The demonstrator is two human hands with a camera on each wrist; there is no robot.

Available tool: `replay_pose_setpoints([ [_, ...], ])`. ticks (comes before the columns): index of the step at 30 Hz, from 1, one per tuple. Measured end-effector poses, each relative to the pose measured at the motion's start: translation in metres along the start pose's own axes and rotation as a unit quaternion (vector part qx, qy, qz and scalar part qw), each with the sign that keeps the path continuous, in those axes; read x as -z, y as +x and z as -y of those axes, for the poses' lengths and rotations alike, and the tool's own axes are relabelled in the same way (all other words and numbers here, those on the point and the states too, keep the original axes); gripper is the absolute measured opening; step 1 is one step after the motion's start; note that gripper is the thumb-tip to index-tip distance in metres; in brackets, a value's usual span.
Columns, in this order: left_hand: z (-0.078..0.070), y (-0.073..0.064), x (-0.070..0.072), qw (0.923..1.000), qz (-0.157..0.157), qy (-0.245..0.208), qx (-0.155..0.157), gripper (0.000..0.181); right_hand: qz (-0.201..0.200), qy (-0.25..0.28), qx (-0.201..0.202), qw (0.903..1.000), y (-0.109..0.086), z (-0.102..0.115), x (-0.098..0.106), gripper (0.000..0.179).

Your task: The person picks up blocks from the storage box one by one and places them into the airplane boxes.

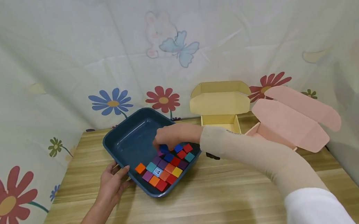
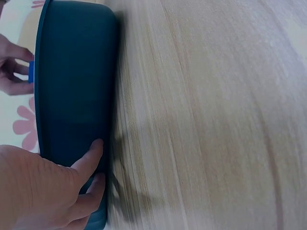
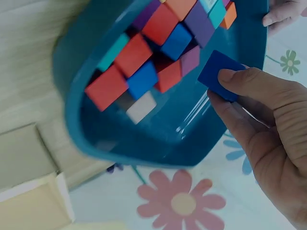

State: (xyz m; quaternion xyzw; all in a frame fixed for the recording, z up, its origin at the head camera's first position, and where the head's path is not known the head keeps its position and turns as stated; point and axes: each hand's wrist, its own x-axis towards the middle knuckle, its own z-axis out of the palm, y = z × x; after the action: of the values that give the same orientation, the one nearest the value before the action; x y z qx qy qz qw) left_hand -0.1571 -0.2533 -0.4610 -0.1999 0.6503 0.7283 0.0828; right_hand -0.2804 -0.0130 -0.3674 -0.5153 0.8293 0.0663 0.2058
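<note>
My right hand pinches a blue cube between thumb and fingers, over the inside of a dark teal tray. In the right wrist view a purple block lies right beside that cube. Several coloured blocks, among them a yellow block and a light blue block with dark print, are packed along the tray's near right side. My left hand grips the tray's left corner, thumb at the rim and fingers against the outer wall.
Behind my right forearm an open yellow box stands at the table's back. To its right is an open pink box, partly hidden by the sleeve. A flower-printed curtain borders the wooden table. A small black object shows beneath the forearm.
</note>
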Motion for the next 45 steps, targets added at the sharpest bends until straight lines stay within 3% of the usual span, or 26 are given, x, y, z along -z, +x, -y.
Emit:
replay_pose_setpoints([
  [15, 0.003, 0.000, 0.003, 1.0000, 0.001, 0.002, -0.002, 0.078, -0.032, -0.025, 0.002, 0.9992, -0.039, -0.030, -0.008, 0.035],
  [26, 0.002, -0.002, 0.003, 1.0000, 0.002, -0.001, -0.002, 0.080, -0.047, -0.021, -0.027, 0.9983, -0.081, -0.051, -0.011, 0.032],
  [39, 0.002, -0.003, 0.008, 1.0000, -0.007, 0.006, -0.001, 0.080, -0.090, 0.005, -0.034, 0.9954, -0.145, -0.083, -0.041, 0.030],
  [45, 0.003, -0.002, 0.008, 0.9999, -0.009, 0.004, 0.002, 0.081, -0.077, 0.000, -0.053, 0.9956, -0.167, -0.097, -0.055, 0.028],
])
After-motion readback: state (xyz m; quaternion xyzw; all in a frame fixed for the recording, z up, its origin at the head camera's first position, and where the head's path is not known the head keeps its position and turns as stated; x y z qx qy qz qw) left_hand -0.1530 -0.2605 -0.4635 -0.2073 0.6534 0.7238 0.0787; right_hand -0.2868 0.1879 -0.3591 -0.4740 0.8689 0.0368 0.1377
